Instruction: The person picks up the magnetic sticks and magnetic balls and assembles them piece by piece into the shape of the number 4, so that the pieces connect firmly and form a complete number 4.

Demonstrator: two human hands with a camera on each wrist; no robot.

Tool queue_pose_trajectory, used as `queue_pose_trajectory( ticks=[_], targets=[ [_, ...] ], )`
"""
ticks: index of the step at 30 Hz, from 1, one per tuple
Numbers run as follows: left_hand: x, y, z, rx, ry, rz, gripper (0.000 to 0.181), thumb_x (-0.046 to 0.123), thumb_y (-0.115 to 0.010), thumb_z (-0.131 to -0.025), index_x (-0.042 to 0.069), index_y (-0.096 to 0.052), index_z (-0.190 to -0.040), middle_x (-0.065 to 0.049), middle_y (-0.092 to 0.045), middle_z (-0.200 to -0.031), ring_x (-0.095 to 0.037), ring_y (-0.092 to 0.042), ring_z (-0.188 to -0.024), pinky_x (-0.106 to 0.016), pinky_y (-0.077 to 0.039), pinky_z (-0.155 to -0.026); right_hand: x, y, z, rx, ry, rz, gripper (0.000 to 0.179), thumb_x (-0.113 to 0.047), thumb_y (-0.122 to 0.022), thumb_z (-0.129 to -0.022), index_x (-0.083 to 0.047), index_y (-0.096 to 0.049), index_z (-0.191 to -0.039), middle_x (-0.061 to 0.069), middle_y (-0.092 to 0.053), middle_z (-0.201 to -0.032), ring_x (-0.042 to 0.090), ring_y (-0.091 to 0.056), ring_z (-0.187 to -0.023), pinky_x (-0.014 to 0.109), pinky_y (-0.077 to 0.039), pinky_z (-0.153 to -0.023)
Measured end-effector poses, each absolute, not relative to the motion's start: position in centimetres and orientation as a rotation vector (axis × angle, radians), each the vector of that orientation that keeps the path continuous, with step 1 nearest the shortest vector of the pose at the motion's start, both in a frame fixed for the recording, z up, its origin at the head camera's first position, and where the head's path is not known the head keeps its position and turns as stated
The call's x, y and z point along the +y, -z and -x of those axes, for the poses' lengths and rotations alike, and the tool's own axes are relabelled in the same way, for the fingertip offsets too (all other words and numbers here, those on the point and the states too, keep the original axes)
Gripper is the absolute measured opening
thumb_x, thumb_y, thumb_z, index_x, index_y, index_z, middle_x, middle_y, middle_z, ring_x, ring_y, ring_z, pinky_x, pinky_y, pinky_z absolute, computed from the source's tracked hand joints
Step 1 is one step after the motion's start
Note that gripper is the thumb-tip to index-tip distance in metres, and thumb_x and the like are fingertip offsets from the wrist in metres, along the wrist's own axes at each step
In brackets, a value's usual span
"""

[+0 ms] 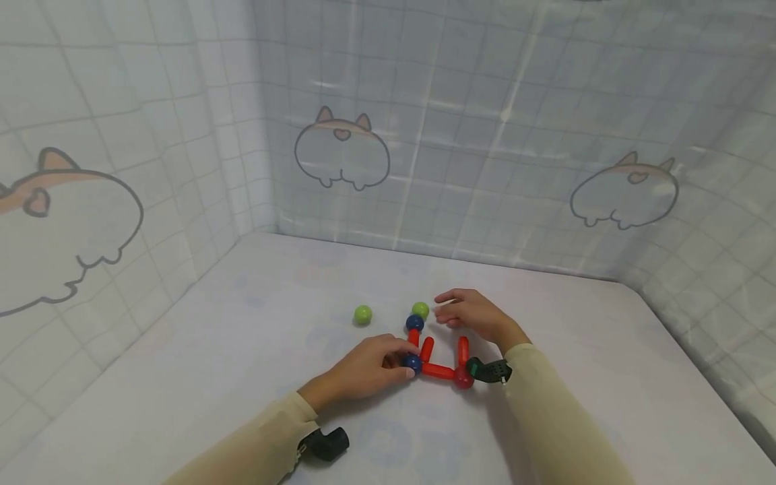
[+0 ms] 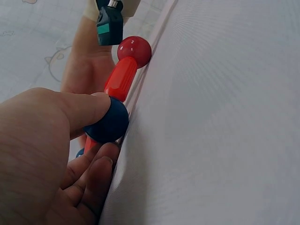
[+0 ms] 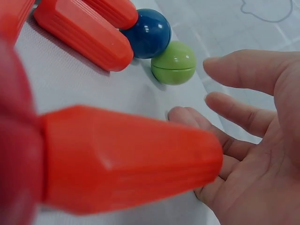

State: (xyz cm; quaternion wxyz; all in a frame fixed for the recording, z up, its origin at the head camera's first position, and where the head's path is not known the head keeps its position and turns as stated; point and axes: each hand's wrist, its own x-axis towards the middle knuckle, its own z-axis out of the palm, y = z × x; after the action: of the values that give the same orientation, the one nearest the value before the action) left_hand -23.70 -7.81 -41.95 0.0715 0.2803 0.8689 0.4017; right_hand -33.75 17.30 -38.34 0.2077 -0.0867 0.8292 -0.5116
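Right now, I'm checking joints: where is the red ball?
In the head view, the red ball sits right of centre, joined by a red rod to the blue ball the left hand pinches.

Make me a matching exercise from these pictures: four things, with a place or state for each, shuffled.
1. Left hand
2. Right hand
3. Red ball
4. Leftmost green ball

A. Joined to red rods
B. Lies apart from the other balls
C. Pinches a blue ball
D. Holds nothing

Pairs: 1-C, 2-D, 3-A, 4-B
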Motion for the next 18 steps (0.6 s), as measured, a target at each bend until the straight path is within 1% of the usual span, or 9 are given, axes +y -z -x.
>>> queue_pose_trajectory(
  ticks=[5,11,18],
  targets=[
    [-7.9,42.0,23.7,2.602,-1.217,-0.842,0.036,0.029,-0.073,-0.093,0.021,-0.067,-0.127,0.014,-0.061,-0.102,-0.005,-0.059,-0.09,-0.026,-0.051,-0.082,16.7,38.2,33.8,2.363,1.348,0.26,0.044,-0.02,-0.067,-0.094,-0.003,-0.059,-0.134,0.009,-0.068,-0.112,0.024,-0.065,-0.097,0.039,-0.052,-0.092],
    [-7.9,41.8,23.5,2.602,-1.217,-0.83,0.035,0.029,-0.073,-0.093,0.021,-0.068,-0.127,0.014,-0.061,-0.101,-0.005,-0.059,-0.089,-0.025,-0.051,-0.082,16.1,38.3,34.1,2.401,1.275,0.312,0.043,-0.019,-0.069,-0.091,-0.008,-0.062,-0.131,0.007,-0.069,-0.117,0.022,-0.065,-0.103,0.04,-0.052,-0.094],
    [-7.8,41.6,23.4,2.589,-1.226,-0.835,0.037,0.029,-0.073,-0.093,0.02,-0.067,-0.128,0.014,-0.061,-0.103,-0.005,-0.059,-0.09,-0.025,-0.051,-0.082,15.7,38.2,34.3,2.389,1.27,0.336,0.045,-0.019,-0.071,-0.09,-0.01,-0.062,-0.133,0.009,-0.067,-0.123,0.023,-0.064,-0.108,0.042,-0.051,-0.096]
  ],
)
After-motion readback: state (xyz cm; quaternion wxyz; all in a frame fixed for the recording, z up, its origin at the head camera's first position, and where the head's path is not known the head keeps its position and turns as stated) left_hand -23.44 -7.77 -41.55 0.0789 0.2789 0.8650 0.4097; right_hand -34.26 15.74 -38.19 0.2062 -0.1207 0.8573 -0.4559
